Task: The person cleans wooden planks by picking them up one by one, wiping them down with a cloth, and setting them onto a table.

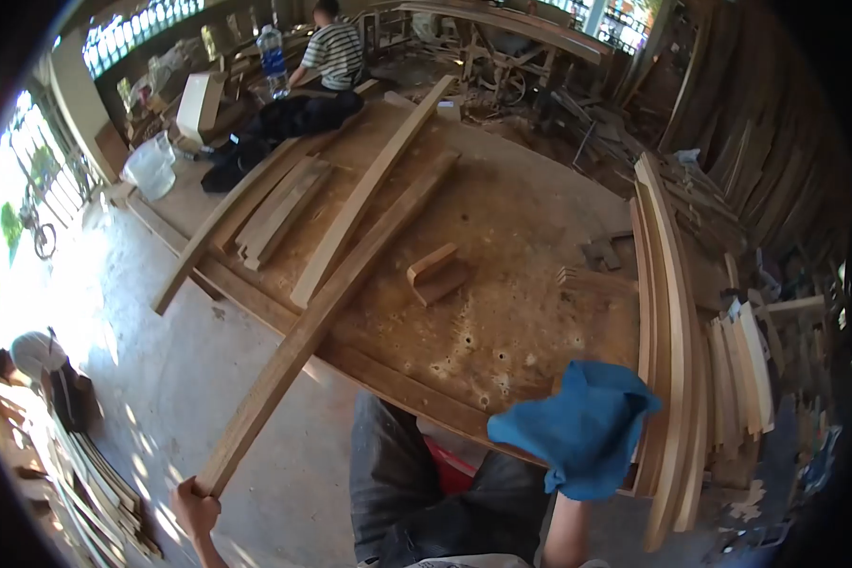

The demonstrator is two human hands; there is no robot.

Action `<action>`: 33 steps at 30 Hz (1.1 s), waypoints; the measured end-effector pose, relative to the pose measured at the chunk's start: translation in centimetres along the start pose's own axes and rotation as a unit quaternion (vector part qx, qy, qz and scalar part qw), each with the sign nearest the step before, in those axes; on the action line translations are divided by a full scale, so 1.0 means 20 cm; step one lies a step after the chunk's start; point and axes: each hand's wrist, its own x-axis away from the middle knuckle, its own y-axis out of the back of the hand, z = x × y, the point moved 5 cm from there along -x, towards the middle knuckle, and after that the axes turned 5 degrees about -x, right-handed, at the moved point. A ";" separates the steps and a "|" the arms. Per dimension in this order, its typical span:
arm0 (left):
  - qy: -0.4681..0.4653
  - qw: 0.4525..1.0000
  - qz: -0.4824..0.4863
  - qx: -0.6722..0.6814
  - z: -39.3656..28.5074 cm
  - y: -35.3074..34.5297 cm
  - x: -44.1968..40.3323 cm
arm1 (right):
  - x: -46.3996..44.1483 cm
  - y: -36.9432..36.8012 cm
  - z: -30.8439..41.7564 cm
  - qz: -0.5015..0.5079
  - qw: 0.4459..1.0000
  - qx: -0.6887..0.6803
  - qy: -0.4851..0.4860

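Note:
At the lower left, my left hand (195, 511) is closed around the near end of a long wooden bar (298, 347). The bar slants up and away across the wooden workbench (530, 218), its far part over the bench top. A blue cloth (587, 426) is in my right hand, above the bench's near right edge. It drapes over that hand and hides the fingers; only the wrist and forearm show. Beside the held bar lies a second, lighter bar (374, 189). In the middle of the bench sits a small wooden block with a raised side (438, 275).
Short wooden strips (284, 213) lie at the bench's left. Long curved boards (667, 331) line its right edge. A person in a striped shirt (335, 52) sits at the back, near a water bottle (272, 62). Another person (52, 369) is at the far left.

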 end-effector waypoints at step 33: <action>-0.277 0.958 0.072 0.025 -0.64 -0.13 0.71 | -0.06 -0.36 -0.49 0.558 0.481 0.632 0.241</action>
